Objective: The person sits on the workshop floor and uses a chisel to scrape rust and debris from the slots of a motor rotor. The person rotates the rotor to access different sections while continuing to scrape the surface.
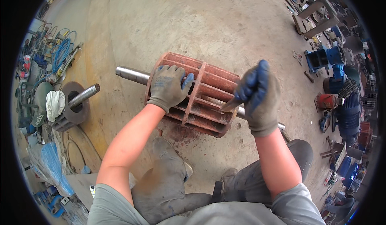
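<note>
A rust-red, drum-shaped rotor with long vanes and a middle ring lies on the concrete floor before me. Its bare steel shaft sticks out at both ends. My gloved left hand grips the rotor's left part from above, fingers bent over a vane and thumb spread to the right. My right hand, also gloved, is closed in a fist around a flat, brownish metal bar. The bar's free end points left into the rotor's right end; whether it touches a vane I cannot tell. The fist hides its other end.
A second dark rotor with a shaft stands at left, a white cloth beside it. Blue hoses and tools lie behind it. Motors and metal parts line the right side. Reddish flakes lie on the floor below the rotor.
</note>
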`<state>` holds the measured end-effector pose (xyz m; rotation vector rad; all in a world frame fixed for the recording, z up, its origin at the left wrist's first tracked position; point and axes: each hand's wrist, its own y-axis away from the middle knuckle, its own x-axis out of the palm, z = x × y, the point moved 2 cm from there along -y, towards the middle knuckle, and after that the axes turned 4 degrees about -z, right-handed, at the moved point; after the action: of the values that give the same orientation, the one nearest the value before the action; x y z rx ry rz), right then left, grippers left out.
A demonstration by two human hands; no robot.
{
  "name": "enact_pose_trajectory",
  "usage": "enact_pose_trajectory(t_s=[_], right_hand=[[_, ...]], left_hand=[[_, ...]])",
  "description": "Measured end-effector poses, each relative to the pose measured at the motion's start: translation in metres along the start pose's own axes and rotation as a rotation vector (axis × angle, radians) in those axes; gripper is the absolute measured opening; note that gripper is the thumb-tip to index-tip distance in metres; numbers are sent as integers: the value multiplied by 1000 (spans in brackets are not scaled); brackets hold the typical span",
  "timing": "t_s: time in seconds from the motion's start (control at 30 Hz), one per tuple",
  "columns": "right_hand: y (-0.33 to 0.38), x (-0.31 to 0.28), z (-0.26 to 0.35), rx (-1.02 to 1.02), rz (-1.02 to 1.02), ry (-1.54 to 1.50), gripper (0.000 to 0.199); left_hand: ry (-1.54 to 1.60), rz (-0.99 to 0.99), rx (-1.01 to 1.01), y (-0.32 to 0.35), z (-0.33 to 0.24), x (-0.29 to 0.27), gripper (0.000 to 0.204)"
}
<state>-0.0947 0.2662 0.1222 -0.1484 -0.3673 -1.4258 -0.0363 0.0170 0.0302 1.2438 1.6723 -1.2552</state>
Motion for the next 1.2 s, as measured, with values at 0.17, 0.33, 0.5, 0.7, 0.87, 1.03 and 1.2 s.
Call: enact_pose_trajectory(t_s=[0.17, 0.33, 0.5, 0.7, 0.87, 1.03, 1.2], right_hand=[[12, 7, -2, 199, 102, 240, 50], [13, -8, -6, 96, -16, 8, 52], [23, -21, -56, 61, 194, 451, 31], [32, -16, -60, 95, 251, 362, 19], [30, -4, -31, 194, 309, 79, 27], [28, -5, -59, 209, 284, 31, 28], [21, -9, -63, -139, 246, 513, 24]], left_hand=[[-33, 25, -5, 5, -3, -6, 35], [-5, -16, 9, 10, -2, -7, 33], [-62, 18, 28, 31, 10, 4, 21], [-98, -181, 189, 44, 38, 31, 27], [-74, -46, 115, 55, 64, 42, 31], [-111, -81, 145, 57, 70, 50, 32], [-101, -229, 248, 38, 48, 38, 32]])
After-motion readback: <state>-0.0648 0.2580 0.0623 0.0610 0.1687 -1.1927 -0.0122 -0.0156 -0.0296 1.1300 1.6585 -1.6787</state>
